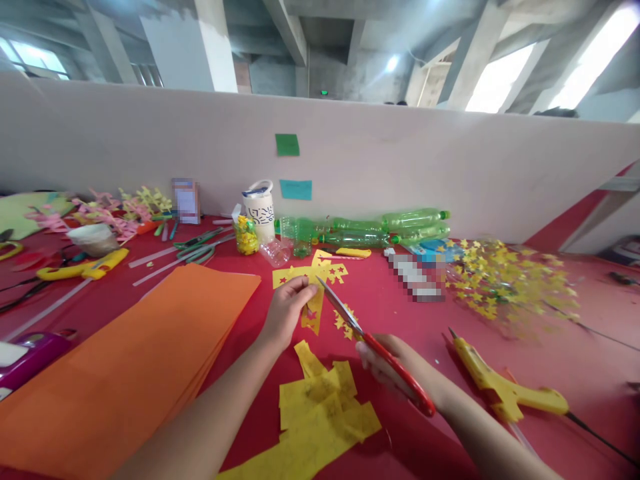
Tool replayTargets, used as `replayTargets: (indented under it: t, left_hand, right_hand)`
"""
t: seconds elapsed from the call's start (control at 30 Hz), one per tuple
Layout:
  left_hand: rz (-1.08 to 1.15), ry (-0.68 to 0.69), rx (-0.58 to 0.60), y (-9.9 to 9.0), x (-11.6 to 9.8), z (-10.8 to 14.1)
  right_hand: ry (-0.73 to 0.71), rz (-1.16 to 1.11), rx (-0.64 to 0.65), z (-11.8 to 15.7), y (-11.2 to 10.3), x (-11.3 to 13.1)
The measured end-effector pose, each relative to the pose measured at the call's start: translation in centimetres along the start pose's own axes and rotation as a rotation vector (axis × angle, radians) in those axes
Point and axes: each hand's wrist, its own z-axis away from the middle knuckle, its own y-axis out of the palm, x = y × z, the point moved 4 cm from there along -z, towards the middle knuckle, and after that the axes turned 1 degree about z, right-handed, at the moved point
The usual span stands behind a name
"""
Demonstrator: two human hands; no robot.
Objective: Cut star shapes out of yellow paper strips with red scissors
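1. Taking the left fingertips as the clock's centre: the left hand (289,308) has thumb and forefinger drawn close together; I cannot tell whether paper is pinched between them.
2. Yellow paper offcuts (317,308) with star-shaped holes lie beneath and just beyond these fingers, one strip running toward 6 o'clock.
3. The red-handled scissors (370,341) slant from 4 o'clock, blades nearly together, tips just beside the left fingertips.
4. At 4 o'clock the right hand (406,355) has its fingers curled around the scissor handles.
5. Also at 4 o'clock, nearer in, cut-out yellow stars (345,325) sit in a small pile, partly behind the blades.
6. At 6 o'clock, yellow paper sheets (325,400) overlap on the red tabletop (390,313), between the forearms.
7. Between 8 and 9 o'clock, a stack of orange paper (140,347) reaches under the left forearm's side of the view.
8. Near 4 o'clock, farther out, a yellow glue gun (500,380) lies beside the right forearm.
9. At 3 o'clock, well apart, stands a spray of yellow stars (505,280).
10. Toward 2 o'clock, green plastic bottles (355,238) lie along the white partition (400,160).
11. Near 11 o'clock stands a white lidded cup (260,212).
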Motion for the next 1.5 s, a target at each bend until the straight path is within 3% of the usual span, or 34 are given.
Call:
replayTargets:
  t: [1.2,1.37,1.5]
  left_hand:
    - [0.094,-0.014,-0.005,0.1,-0.2,0.1]
    - [-0.028,0.046,-0.008,-0.2,-0.6,0.2]
    - [-0.041,0.009,0.024,0.1,-0.4,0.5]
  right_hand:
    - [-0.024,0.037,0.031,0.4,0.1,0.7]
    - [-0.004,0.067,0.003,0.3,-0.2,0.9]
    - [-0.039,0.086,0.012,0.5,-0.1,1.4]
